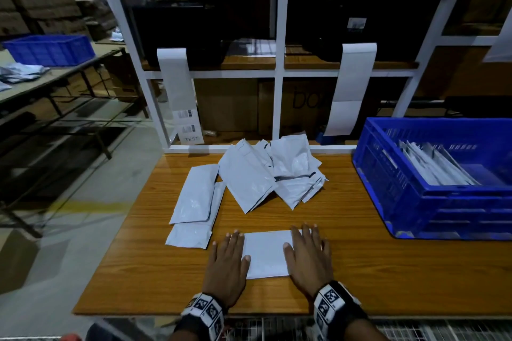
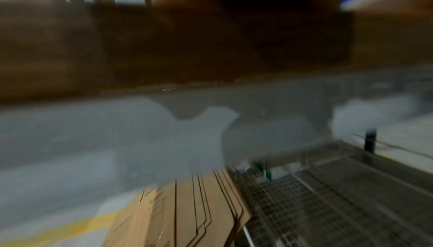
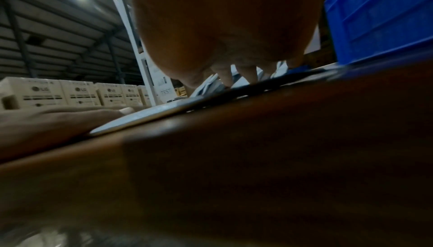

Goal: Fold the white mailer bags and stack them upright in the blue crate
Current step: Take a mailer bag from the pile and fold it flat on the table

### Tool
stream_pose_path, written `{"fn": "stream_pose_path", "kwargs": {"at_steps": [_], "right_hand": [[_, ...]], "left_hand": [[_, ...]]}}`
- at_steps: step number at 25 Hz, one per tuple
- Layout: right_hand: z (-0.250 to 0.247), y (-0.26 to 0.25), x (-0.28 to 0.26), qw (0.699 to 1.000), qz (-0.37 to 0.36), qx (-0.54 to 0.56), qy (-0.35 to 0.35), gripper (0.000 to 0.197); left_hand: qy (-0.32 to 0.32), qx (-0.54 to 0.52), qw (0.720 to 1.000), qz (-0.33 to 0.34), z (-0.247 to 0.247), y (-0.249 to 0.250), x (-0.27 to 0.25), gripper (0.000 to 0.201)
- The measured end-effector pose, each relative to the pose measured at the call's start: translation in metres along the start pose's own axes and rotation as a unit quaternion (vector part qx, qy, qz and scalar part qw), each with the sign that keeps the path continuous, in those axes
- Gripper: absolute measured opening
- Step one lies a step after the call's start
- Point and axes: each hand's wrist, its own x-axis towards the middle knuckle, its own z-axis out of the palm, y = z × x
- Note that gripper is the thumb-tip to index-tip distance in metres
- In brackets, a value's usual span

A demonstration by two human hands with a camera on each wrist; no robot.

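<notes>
A folded white mailer bag [image 1: 266, 253] lies flat near the front of the wooden table [image 1: 374, 266]. My left hand [image 1: 230, 257] presses its left end with straight fingers, and my right hand [image 1: 307, 255] presses its right end the same way. In the right wrist view the bag [image 3: 145, 116] shows as a thin white slab under both palms. A loose pile of unfolded white bags [image 1: 271, 171] sits behind. The blue crate [image 1: 432, 202] at the right holds several folded bags [image 1: 435, 163] leaning upright. The left wrist view is blurred.
Two flat white bags [image 1: 194, 202] lie left of the pile. A white metal frame [image 1: 279, 72] with hanging label strips [image 1: 180, 97] stands behind the table. A second blue crate [image 1: 50, 48] rests on a side table at far left. Cardboard [image 2: 182, 210] lies on the floor below.
</notes>
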Motion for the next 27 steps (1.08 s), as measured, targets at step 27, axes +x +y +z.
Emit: {"fn": "stream_pose_path", "kwargs": {"at_steps": [27], "right_hand": [[0.029, -0.029, 0.013, 0.997, -0.062, -0.053, 0.003, 0.085]], "left_hand": [[-0.059, -0.018, 0.997, -0.043, -0.001, -0.004, -0.002, 0.068]]}}
